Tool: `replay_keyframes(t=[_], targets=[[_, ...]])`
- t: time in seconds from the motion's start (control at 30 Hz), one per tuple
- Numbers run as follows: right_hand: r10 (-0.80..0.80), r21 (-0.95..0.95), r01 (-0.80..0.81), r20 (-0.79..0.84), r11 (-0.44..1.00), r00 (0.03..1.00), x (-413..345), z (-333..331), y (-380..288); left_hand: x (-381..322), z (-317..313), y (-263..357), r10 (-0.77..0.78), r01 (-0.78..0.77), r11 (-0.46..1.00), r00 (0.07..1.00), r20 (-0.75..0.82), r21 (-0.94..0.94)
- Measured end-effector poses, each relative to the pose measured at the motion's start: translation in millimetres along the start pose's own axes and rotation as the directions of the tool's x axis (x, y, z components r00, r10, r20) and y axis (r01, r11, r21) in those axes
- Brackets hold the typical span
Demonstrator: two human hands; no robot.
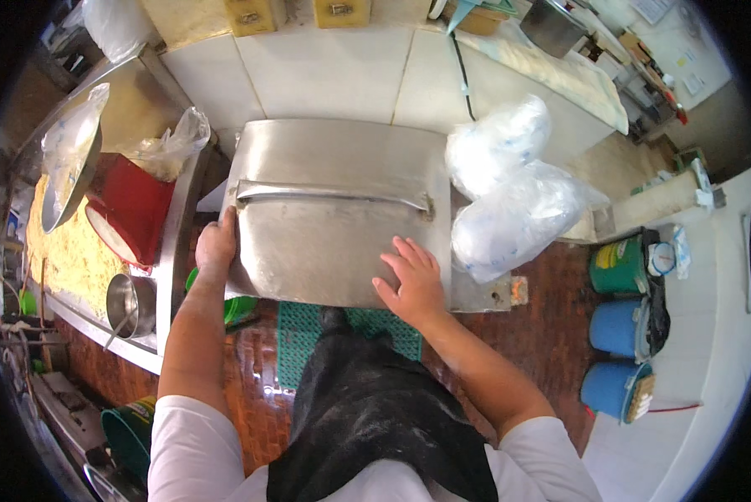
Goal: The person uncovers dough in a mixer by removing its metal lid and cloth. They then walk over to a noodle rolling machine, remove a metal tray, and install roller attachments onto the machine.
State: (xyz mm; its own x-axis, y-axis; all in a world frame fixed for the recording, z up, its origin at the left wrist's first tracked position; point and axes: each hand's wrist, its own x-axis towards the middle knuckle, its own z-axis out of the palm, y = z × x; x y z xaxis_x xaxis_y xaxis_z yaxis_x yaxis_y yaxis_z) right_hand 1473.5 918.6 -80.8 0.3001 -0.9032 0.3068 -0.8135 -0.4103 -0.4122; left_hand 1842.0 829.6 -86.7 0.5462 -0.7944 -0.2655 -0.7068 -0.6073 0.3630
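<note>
A wide stainless-steel cover [331,251] with a long bar handle [335,192] lies in front of me, over what looks like a machine body. At the cover's left edge is my left hand [217,243], one finger stretched along the rim and the others curled at the side, partly hidden. My right hand [413,276] is over the cover's lower right part, fingers spread, holding nothing; whether the palm presses on the metal is hard to see. Neither hand is on the bar handle.
Two stuffed clear plastic bags [507,213] sit right of the cover. On the left, a red scale [134,201] with a pan [77,179] and a steel pot [131,304] stand by yellowish crumbly material [68,251]. Lidded buckets [617,329] line the right wall. A green mat [297,351] covers floor.
</note>
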Motion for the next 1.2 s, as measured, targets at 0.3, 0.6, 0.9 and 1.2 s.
replay_keyframes(t=[0.3,0.6,0.9,1.2], targets=[[-0.358,0.737,-0.582,0.470,-0.344,0.807,43,-149,-108,4,2,-12,0.003,-0.003,1.000,1.000,-0.030,0.023],[-0.380,0.473,-0.335,0.000,-0.815,0.925,0,-176,-173,2,5,0,0.030,-0.029,0.999,0.998,-0.054,0.021],[-0.238,0.196,-0.225,-0.049,-0.955,0.970,-21,-169,-178,2,4,-4,0.004,-0.002,0.999,0.999,-0.043,0.037],[-0.108,0.125,-0.100,-0.066,-0.987,0.992,-29,-160,-193,-2,2,2,0.023,-0.022,0.999,0.999,-0.046,0.028]])
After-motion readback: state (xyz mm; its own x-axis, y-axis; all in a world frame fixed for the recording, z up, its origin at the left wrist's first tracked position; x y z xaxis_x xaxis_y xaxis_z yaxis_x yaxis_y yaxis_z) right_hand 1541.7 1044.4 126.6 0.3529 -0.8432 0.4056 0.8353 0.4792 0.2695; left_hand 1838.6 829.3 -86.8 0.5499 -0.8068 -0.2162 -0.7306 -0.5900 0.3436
